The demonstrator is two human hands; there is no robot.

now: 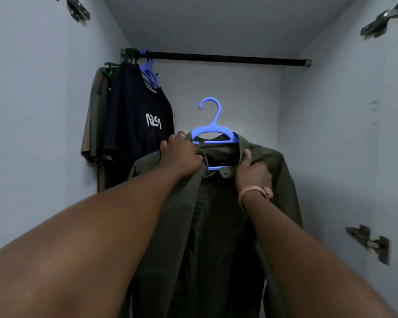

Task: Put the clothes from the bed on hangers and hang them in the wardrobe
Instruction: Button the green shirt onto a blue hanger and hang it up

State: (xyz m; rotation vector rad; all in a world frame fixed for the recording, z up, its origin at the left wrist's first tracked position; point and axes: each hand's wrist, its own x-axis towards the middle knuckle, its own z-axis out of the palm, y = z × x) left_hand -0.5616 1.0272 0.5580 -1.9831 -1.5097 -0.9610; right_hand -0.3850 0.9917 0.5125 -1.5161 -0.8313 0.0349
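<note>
Both arms reach up into the wardrobe (331,111), a plain box of smooth, pale grey-blue panels with dull metal hinges (369,243) bolted to its side walls. Between them hangs an olive green shirt (218,226), a soft woven cotton-looking thing with a stiff collar and a dark label inside the neck, draped over a glossy blue plastic hanger (210,125). The hanger's rounded hook stands upright in the open air below the rail, not touching it.

The left hand (182,154), a thin ring on one finger, has its fingers curled tight over the shirt's left shoulder and collar, its grip bunching the cloth. The right hand (253,168), with a pinkish thread band frayed at the wrist, pinches the collar's other side, thumb pointing up along the fabric.

Above runs a dark round rail (228,58), matte, with a grey end cap on the right. Crowded at its left end hang a navy T-shirt (138,125) with curved white lettering on another blue hanger (150,74), and behind it a khaki garment (94,120) on green hangers (129,56).
</note>
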